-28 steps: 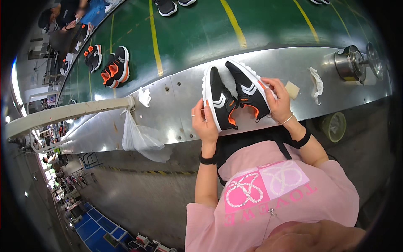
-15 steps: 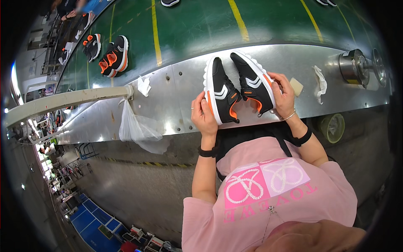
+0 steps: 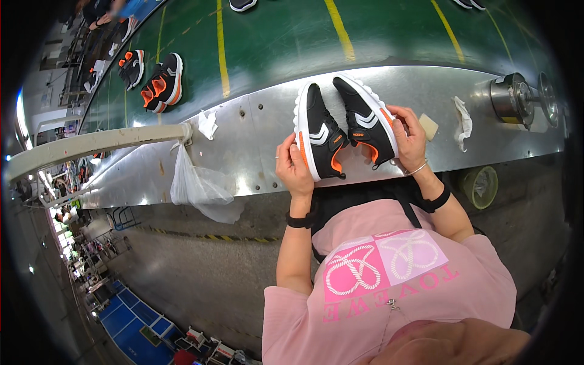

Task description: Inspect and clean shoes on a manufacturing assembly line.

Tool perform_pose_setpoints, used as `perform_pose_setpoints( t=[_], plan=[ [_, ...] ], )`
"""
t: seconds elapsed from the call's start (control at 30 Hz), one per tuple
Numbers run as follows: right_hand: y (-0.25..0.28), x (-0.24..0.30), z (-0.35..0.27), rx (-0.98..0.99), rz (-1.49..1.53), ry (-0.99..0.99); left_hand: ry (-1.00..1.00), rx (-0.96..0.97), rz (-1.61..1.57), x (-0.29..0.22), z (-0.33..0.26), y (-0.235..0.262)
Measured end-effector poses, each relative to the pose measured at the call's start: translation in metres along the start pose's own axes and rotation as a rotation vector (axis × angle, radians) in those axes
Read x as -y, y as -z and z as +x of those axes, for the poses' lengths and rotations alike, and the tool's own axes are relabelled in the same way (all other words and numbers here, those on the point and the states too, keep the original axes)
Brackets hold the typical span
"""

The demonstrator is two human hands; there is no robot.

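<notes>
- Two hands work one pair of shoes: the left hand point(image 3: 293, 167) is closed round the white sole edge of the left shoe point(image 3: 319, 134), fingers curled along its side.
- At about three o'clock of it, the right hand point(image 3: 410, 137) grips the right shoe point(image 3: 365, 118) the same way, fingertips on the outer sole rim.
- Both shoes are black with white stripes and orange trim; they lie soles outward, heels toward the person, touching near the heels, on the metal shelf point(image 3: 255, 152).
- They look light and soft in the upper, stiffer in the sole, so the sole edge seems the firm place to hold; the knit would likely dent under a pinch.
- At three o'clock of the right hand lie a small tan block point(image 3: 429, 126) and a crumpled white cloth point(image 3: 463, 120); farther on stands a metal cylinder point(image 3: 510, 97).
- At nine o'clock a clear plastic bag point(image 3: 198, 188) hangs from a pale rail point(image 3: 91, 144).
- At twelve o'clock runs the green conveyor belt point(image 3: 280, 42), carrying another pair point(image 3: 161, 83) toward ten o'clock.
</notes>
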State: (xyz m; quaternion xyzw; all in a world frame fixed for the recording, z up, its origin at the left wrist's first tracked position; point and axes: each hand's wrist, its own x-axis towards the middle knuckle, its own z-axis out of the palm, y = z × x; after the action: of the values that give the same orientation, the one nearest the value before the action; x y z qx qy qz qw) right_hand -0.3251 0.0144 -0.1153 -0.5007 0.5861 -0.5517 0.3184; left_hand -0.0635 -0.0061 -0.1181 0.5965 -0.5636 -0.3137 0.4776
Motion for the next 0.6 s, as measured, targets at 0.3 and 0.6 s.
perform_pose_setpoints(
  t=[0.3, 0.6],
  plan=[
    [0.0, -0.002, 0.0, -0.003, 0.013, -0.013, 0.017, -0.02, -0.021, -0.0005, 0.0002, -0.001],
    [0.0023, 0.0028, 0.0022, 0.012, -0.022, -0.027, 0.068, 0.006, -0.044, 0.0034, -0.0011, -0.001]
  ],
)
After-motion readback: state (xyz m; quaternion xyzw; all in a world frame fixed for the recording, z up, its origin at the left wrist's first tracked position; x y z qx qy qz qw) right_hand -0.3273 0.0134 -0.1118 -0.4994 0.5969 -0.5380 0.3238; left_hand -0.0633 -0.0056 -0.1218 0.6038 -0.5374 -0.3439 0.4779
